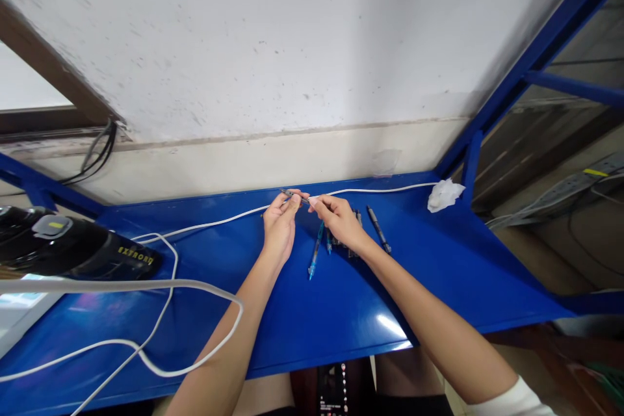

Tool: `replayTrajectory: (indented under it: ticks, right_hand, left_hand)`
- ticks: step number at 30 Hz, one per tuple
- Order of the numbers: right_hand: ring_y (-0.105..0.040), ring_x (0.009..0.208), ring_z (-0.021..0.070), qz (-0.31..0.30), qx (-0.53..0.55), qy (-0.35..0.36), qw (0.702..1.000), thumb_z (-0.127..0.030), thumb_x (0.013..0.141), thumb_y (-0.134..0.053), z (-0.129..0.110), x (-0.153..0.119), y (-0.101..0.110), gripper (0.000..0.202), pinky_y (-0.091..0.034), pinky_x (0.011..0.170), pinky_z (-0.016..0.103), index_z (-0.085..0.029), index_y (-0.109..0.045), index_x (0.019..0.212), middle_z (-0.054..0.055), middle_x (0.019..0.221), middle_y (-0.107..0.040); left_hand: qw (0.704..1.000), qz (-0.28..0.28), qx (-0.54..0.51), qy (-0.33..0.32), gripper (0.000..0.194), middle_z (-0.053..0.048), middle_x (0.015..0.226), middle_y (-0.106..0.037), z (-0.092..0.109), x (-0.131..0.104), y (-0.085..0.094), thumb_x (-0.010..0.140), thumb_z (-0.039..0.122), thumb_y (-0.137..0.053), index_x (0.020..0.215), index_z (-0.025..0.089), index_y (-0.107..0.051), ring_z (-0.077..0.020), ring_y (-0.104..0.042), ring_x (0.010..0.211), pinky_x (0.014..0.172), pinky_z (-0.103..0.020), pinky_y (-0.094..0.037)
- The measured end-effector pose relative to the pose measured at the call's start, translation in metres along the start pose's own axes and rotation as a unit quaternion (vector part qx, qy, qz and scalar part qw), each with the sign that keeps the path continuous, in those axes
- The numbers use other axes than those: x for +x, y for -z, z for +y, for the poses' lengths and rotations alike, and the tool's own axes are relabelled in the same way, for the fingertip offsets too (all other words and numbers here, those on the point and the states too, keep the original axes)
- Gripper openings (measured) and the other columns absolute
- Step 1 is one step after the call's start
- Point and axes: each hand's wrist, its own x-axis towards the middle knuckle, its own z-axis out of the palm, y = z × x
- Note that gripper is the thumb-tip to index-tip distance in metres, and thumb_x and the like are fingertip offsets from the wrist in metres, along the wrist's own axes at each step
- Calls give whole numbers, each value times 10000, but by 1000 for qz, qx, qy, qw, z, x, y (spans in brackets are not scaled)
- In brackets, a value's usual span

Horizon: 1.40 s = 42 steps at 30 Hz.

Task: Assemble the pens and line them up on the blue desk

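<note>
My left hand (pixel 281 224) and my right hand (pixel 338 218) meet above the back part of the blue table (pixel 312 325). Between them lies a thin dark pen (pixel 296 196), pinched by the fingers of both hands. The left holds it along its length, the right at its right end. Below the hands, a light-blue pen (pixel 316 252) rests on the table. Several dark pens lie partly hidden under my right hand and wrist. A single dark pen (pixel 379 229) is just right of that wrist.
A black bottle (pixel 97 250) lies at the left. A white cable (pixel 234 216) runs along the table's back and loops over my left forearm. Crumpled white tissue (pixel 444 195) sits at the back right. The wall (pixel 273 65) closes the back; a lit phone (pixel 332 390) shows below the front edge.
</note>
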Motion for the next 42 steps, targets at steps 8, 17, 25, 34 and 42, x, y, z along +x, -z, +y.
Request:
replayTrajectory:
  ticks: [8, 17, 25, 34, 42]
  right_hand:
    - [-421, 555, 99, 198, 334, -50, 920, -467, 772, -953, -7, 15, 18, 415, -376, 508, 237, -233, -611, 769, -82, 623, -490]
    - [-436, 529, 106, 199, 617, -77, 758, -348, 1071, -594, 0, 26, 63, 338, -525, 605, 250, -240, -493, 767, -84, 609, -414]
    - [-93, 453, 122, 213, 640, -85, 734, -336, 1009, -417, 6, 16, 76, 436, -243, 380, 262, -264, -159, 664, -89, 524, -136]
    - [-101, 491, 121, 221, 483, -36, 847, -476, 961, -538, 4, 15, 76, 519, -273, 423, 262, -251, -233, 606, -80, 541, -163]
    - [-142, 523, 147, 216, 512, -35, 831, -516, 989, -488, -8, 15, 75, 426, -323, 474, 297, -266, -351, 673, -78, 585, -192]
  left_hand:
    - [915, -90, 392, -40, 440, -79, 1096, -791, 9, 0, 14, 832, 541, -873, 1125, 236, -754, -281, -710, 1067, 924, -388, -497]
    - [759, -256, 597, -44, 320, -21, 1028, -695, 9, -8, 23, 890, 564, -785, 846, 256, -711, -275, -634, 1082, 1116, -497, -378]
    - [744, -243, 619, -62, 105, -24, 986, -699, 15, -6, 22, 839, 319, -757, 798, 250, -689, -257, -625, 993, 1042, -450, -418]
    - [778, -183, 597, -67, 112, -32, 863, -694, 15, -3, 22, 778, 276, -774, 715, 251, -685, -235, -632, 802, 747, -352, -430]
    - [924, -80, 373, -1, 225, 44, 612, -569, 9, 0, 16, 899, 401, -729, 785, 229, -638, -140, -491, 551, 577, -263, -341]
